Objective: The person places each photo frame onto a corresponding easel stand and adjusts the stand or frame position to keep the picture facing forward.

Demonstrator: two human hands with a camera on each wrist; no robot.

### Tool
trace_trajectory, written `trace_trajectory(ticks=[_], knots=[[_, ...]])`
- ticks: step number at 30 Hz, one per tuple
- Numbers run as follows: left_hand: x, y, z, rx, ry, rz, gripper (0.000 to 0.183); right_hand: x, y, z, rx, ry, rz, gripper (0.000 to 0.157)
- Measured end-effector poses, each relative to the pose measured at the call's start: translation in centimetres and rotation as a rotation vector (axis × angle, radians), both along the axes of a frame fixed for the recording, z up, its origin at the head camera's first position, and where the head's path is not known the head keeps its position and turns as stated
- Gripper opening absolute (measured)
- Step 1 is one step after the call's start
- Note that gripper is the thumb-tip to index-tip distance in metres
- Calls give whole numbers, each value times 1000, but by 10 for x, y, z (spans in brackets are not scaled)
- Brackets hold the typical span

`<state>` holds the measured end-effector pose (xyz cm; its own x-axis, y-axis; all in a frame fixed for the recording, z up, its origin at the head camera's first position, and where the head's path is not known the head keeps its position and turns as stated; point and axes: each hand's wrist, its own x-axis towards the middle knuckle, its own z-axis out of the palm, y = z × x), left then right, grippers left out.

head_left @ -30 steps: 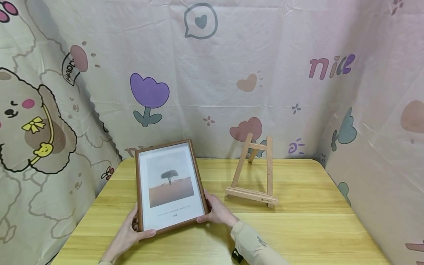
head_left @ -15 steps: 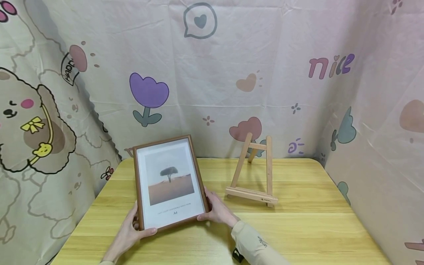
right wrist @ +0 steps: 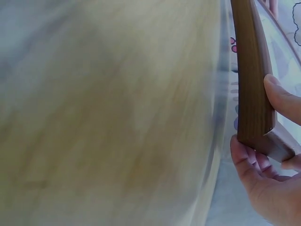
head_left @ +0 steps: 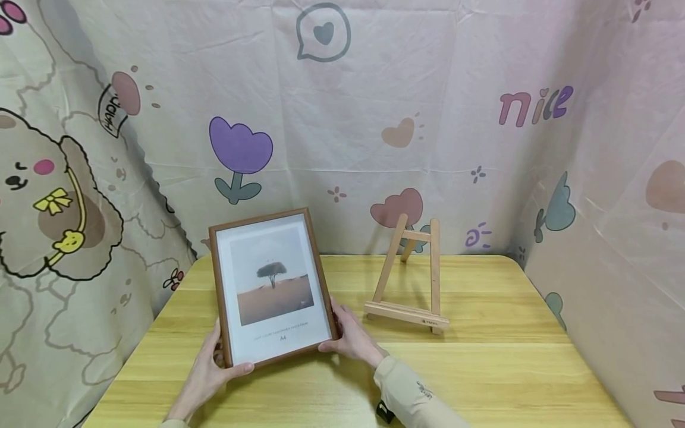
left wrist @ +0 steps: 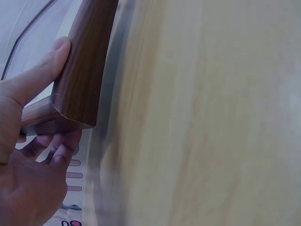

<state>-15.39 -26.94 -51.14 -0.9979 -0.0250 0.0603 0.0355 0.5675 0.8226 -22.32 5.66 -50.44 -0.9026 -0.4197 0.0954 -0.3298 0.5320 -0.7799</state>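
A brown wooden picture frame (head_left: 276, 242) with a tree print leans back at a slant on the left half of the table, turned slightly. My left hand (head_left: 207, 368) grips its lower left corner, thumb over the front edge and fingers behind. At the lower right corner, my right hand (head_left: 350, 339) holds it the same way. In the left wrist view the thumb presses the dark frame edge (left wrist: 84, 66), fingers curled beneath the corner. The right wrist view has the other corner (right wrist: 256, 113) between thumb and fingers. To the right stands a small wooden easel (head_left: 409, 315).
The light wood table (head_left: 497, 368) spans the front, its back edge close to a printed curtain (head_left: 342, 107). More curtain hangs at the left and right sides. A small black object (head_left: 383, 411) shows beside the right sleeve.
The picture frame's top edge has risen, so it stands more upright and faces me more. Both hands keep their grip at the lower corners. The easel has not moved.
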Motion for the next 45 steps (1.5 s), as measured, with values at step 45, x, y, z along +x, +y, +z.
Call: trace_trajectory(ticks=[45], knots=[[-10, 27, 19, -107, 184, -4, 132, 9, 29, 17, -77, 197, -64, 115]])
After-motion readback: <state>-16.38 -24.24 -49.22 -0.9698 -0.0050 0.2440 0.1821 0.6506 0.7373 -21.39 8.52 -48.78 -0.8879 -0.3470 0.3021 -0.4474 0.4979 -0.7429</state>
